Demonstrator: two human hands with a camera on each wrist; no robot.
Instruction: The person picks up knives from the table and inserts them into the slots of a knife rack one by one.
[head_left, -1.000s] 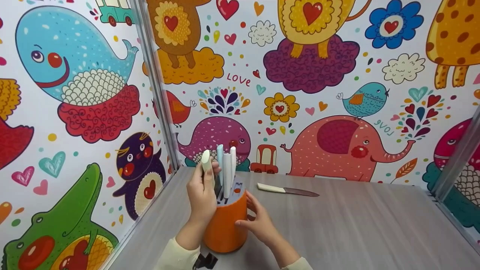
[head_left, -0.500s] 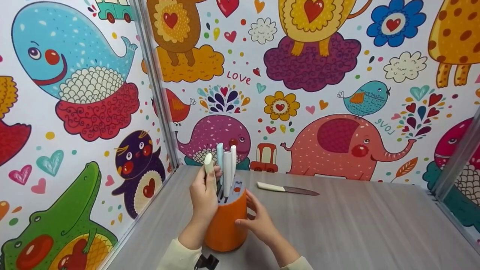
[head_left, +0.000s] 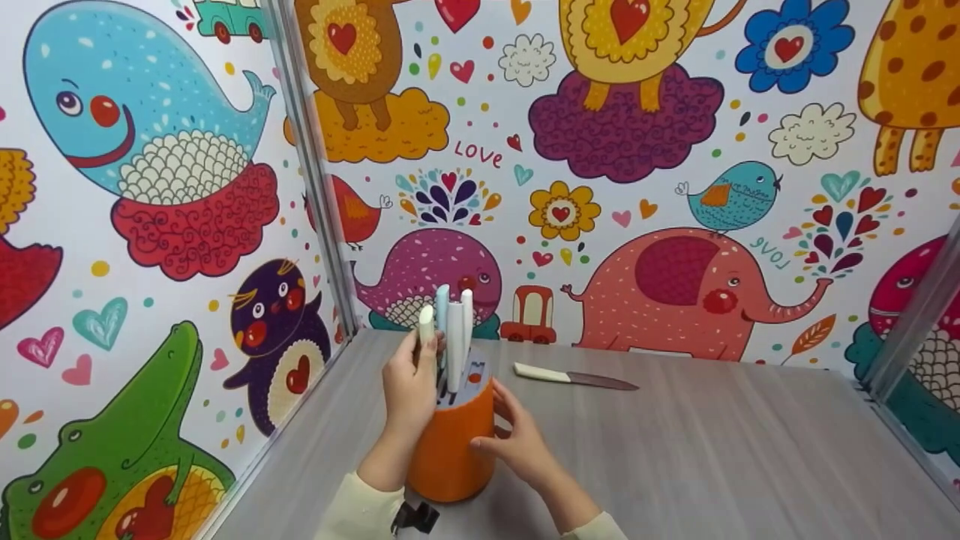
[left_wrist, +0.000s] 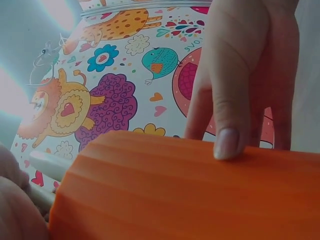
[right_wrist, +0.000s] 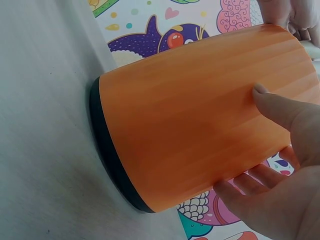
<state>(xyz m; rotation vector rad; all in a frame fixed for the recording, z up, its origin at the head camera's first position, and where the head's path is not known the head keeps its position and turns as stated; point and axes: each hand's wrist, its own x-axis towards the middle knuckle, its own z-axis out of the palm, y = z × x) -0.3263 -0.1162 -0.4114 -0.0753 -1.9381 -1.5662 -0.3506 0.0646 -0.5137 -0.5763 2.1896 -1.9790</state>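
Observation:
My left hand [head_left: 411,386] pinches the cream handle of a knife [head_left: 426,321] between thumb and fingers, at the left side of the block's slotted top. That knife's blade is hidden behind the hand and the block. The orange knife block [head_left: 452,461] stands upright on the table, its dark base [right_wrist: 117,155] showing in the right wrist view. Around its right side goes my right hand [head_left: 525,444], thumb on the near face and fingers behind. A light blue handle [head_left: 442,304] and two white knife handles [head_left: 456,345] rise from the slots.
Another knife [head_left: 574,377] with a cream handle and brownish blade lies flat on the grey table [head_left: 675,457], behind and right of the block. Walls with cartoon animals [head_left: 667,300] enclose the table at the back and left.
My left hand has shifted slightly right with its knife, whose handle now stands closer to the light blue one. My right hand and the block stay in place.

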